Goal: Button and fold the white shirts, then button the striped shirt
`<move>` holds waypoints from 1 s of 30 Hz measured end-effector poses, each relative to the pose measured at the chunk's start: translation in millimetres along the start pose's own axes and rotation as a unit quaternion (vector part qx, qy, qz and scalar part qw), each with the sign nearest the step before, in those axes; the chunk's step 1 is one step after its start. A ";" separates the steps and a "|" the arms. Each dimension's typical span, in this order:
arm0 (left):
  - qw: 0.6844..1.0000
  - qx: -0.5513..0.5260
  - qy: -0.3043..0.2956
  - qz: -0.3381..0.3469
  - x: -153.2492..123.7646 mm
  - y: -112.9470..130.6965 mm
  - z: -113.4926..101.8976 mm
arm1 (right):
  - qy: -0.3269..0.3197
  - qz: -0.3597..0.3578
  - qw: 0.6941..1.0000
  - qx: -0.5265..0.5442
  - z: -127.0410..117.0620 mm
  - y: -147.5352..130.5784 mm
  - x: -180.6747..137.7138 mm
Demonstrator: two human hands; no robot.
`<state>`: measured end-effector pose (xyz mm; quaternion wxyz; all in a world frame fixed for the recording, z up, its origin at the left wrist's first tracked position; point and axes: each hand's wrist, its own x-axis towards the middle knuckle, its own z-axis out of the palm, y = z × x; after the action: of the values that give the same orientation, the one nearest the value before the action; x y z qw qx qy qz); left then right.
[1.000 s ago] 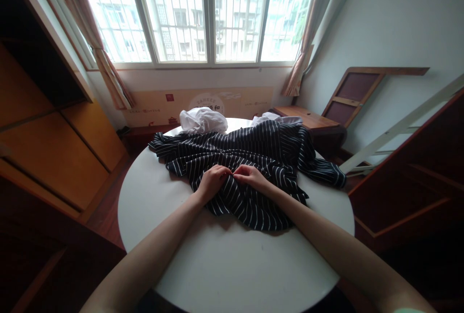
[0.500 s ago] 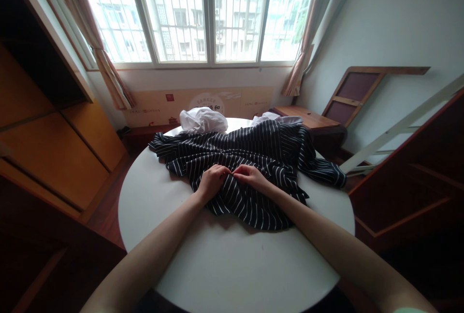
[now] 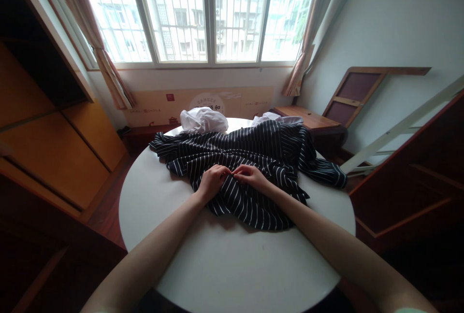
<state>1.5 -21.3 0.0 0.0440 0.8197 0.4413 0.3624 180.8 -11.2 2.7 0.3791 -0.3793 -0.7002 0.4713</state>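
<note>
A black garment with thin white stripes [image 3: 261,151] lies crumpled across the far half of a round white table [image 3: 224,264]. My left hand [image 3: 212,181] and my right hand [image 3: 250,177] rest on its middle, fingertips meeting. Both hands are closed in a pinch on the striped fabric. What sits between the fingertips is too small to make out.
Two bunched white cloths, one [image 3: 203,120] at the back left and one [image 3: 277,120] at the back right, lie beyond the garment. Wooden cabinets [image 3: 47,124] stand to the left, a low wooden desk [image 3: 308,119] and a leaning frame [image 3: 355,91] to the right, a window behind.
</note>
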 end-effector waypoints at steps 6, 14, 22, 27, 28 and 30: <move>1.000 -0.016 -0.010 0.003 0.1 0.6 -0.9 | 0.001 0.003 1.000 -0.011 -0.2 -0.9 -1.0; 1.000 -0.014 -0.017 0.022 -0.4 -0.4 0.6 | 0.111 -0.130 0.960 -0.220 8.0 -17.0 -11.3; 0.991 0.045 0.129 -0.007 7.8 -8.1 -12.8 | 0.282 -0.162 0.865 -0.383 -18.2 -16.5 -4.1; 0.956 0.128 0.221 -0.146 10.3 -36.7 -21.5 | 0.265 -0.074 0.835 -0.476 -35.8 2.7 2.1; 0.946 0.143 0.231 -0.180 10.5 -43.8 -24.6 | 0.257 -0.054 0.832 -0.489 -38.2 5.9 2.8; 0.920 0.169 0.240 -0.259 10.7 -59.2 -32.9 | 0.244 -0.003 0.826 -0.507 -42.4 10.0 3.8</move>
<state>-56.6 14.6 6.9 -0.1102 0.5608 0.6900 0.4440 218.6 10.7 5.3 0.2931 -0.6190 -0.7262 -0.0595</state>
